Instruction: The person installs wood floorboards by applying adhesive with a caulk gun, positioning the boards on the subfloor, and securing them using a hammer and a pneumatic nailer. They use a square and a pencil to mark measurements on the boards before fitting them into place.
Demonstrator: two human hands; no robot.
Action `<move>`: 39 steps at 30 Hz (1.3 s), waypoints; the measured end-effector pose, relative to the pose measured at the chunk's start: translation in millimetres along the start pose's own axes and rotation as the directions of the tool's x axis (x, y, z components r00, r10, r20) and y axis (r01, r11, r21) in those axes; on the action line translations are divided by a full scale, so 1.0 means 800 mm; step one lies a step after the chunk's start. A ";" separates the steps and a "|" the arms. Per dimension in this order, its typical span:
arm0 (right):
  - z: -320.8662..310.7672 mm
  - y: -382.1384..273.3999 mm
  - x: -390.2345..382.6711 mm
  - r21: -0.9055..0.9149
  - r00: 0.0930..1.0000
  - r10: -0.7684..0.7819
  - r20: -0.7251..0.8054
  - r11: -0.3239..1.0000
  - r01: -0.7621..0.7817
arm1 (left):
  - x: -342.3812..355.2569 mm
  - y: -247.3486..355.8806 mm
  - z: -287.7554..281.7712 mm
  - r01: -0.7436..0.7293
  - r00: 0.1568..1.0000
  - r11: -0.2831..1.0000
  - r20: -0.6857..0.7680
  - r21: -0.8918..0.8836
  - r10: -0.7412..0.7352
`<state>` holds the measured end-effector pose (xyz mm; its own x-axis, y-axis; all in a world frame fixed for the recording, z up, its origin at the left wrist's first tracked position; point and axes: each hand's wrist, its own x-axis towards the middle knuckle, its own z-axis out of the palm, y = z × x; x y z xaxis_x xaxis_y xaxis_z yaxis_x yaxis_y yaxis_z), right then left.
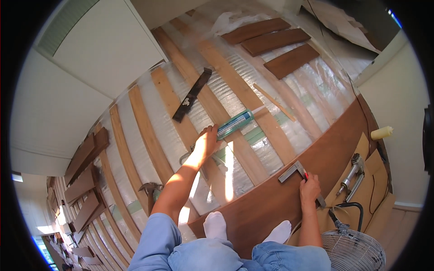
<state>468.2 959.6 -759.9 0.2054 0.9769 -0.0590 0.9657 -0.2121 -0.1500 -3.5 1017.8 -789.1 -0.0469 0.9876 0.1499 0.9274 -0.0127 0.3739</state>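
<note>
My left hand (pixel 208 137) is closed round the back end of a green caulking gun (pixel 248 115), which carries a sealant tube with a pale nozzle. The gun lies across the wooden battens, and its rear part is partly hidden by my wrist. On the brown floorboards, my right hand (pixel 309 189) is closed on a slim red-and-black marking pen (pixel 306 176). Under that hand is a metal square (pixel 289 173); one arm shows beyond my fingers, while its other end comes out beside my wrist.
Battens (pixel 253 106) run over shiny foil sheeting. A dark pull bar (pixel 192 95), a thin wood strip (pixel 273 101) and a hammer (pixel 151 187) lie on them. Loose brown planks (pixel 291 61) sit far right, more (pixel 86 198) at left. A nail gun (pixel 350 176) and wire fan (pixel 355 250) stand right.
</note>
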 end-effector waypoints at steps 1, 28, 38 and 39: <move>0.003 -0.003 -0.001 0.016 1.000 -0.019 -0.019 1.000 0.019 | -0.005 -0.012 0.001 0.002 1.000 1.000 -0.010 -0.007 -0.002; -0.053 0.095 0.109 0.013 0.996 -0.046 0.075 0.999 0.045 | -0.078 -0.307 -0.111 0.742 0.644 0.670 -0.251 -0.026 -0.722; -0.198 0.006 0.179 0.098 0.908 -0.374 0.188 0.927 0.362 | -0.248 -0.302 -0.182 0.621 0.688 0.782 -0.443 -0.051 -0.575; -0.227 -0.030 0.164 0.037 0.904 -0.328 0.276 0.943 0.331 | -0.288 -0.308 -0.195 0.667 0.641 0.740 -0.445 -0.081 -0.626</move>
<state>501.1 1097.2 -584.7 -0.1747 0.9449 -0.2768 0.9726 0.1219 -0.1978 -278.9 769.3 -772.7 -0.7755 0.5712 0.2690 0.6254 0.6370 0.4506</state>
